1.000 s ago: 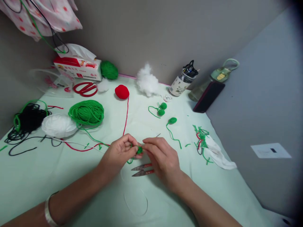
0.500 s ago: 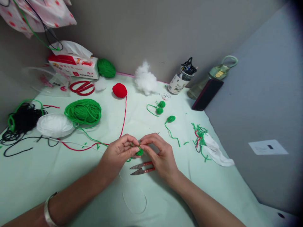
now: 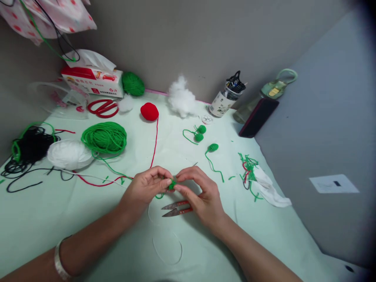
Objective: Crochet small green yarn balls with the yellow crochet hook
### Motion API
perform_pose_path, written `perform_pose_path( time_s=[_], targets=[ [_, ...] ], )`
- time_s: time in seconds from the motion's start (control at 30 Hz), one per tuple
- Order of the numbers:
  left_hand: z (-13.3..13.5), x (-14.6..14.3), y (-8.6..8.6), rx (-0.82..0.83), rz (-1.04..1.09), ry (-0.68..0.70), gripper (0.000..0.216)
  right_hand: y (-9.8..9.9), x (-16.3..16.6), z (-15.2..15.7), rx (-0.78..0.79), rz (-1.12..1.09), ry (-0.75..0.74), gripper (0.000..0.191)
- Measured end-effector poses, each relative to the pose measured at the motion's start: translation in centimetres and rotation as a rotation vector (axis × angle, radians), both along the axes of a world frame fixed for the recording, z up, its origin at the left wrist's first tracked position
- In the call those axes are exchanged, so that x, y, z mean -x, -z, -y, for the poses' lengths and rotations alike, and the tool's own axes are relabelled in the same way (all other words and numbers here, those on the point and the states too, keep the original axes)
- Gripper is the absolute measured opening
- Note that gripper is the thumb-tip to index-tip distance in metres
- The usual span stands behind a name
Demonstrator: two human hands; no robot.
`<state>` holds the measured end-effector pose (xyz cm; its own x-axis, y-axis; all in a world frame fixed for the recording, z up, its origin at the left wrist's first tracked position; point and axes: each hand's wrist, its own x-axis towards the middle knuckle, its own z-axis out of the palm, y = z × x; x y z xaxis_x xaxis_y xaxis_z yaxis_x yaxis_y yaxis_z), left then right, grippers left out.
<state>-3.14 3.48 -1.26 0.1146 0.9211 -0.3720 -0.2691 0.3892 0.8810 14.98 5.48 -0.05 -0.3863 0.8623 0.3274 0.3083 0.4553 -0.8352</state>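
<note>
Both my hands meet over the pale green table cover (image 3: 88, 219), pinching a small green crocheted piece (image 3: 172, 185) between their fingertips. My left hand (image 3: 145, 188) holds it from the left with fingers curled. From the right, my right hand (image 3: 201, 194) pinches the same piece with thumb and forefinger. Small red-handled thread snips (image 3: 176, 208) lie on the cover just below my hands. A green yarn strand runs from the piece toward the green yarn skein (image 3: 104, 137).
White yarn (image 3: 69, 154), black yarn (image 3: 29, 147), a red yarn ball (image 3: 149, 111), red scissors (image 3: 102, 107), a tissue box (image 3: 92, 80), white stuffing (image 3: 181, 98), three finished green pieces (image 3: 202, 135), yarn scraps (image 3: 249, 170), a jar (image 3: 225, 101), a phone (image 3: 258, 116).
My fingers have shifted slightly on the green piece, and it sits a little higher between them. The view has barely moved.
</note>
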Motion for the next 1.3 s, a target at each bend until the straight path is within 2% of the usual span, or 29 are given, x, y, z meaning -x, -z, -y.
perform_pose_path(
  time_s=[0.23,0.53,0.8,0.97,1.13,1.3],
  targets=[
    [0.33,0.02,0.48,-0.046,-0.028,0.043,0.020,0.20,0.18,0.56,-0.074,0.088,0.013,0.011],
    [0.32,0.09,0.09,0.104,0.166,0.092,0.023,0.40,-0.04,0.71,-0.123,0.163,0.026,0.014],
    [0.49,0.06,0.31,0.020,0.013,0.088,0.020,0.69,-0.33,0.61,-0.186,0.225,0.027,0.005],
    [0.48,-0.15,0.37,0.058,0.083,0.057,0.021,0.80,-0.39,0.68,-0.251,0.271,0.015,0.013],
    [0.41,-0.29,0.72,0.077,0.099,0.004,0.026,0.69,-0.30,0.49,-0.124,0.227,0.059,0.014],
    [0.52,-0.33,0.53,0.066,0.124,-0.029,0.024,0.79,-0.25,0.34,-0.091,0.238,0.045,0.013]
  ],
)
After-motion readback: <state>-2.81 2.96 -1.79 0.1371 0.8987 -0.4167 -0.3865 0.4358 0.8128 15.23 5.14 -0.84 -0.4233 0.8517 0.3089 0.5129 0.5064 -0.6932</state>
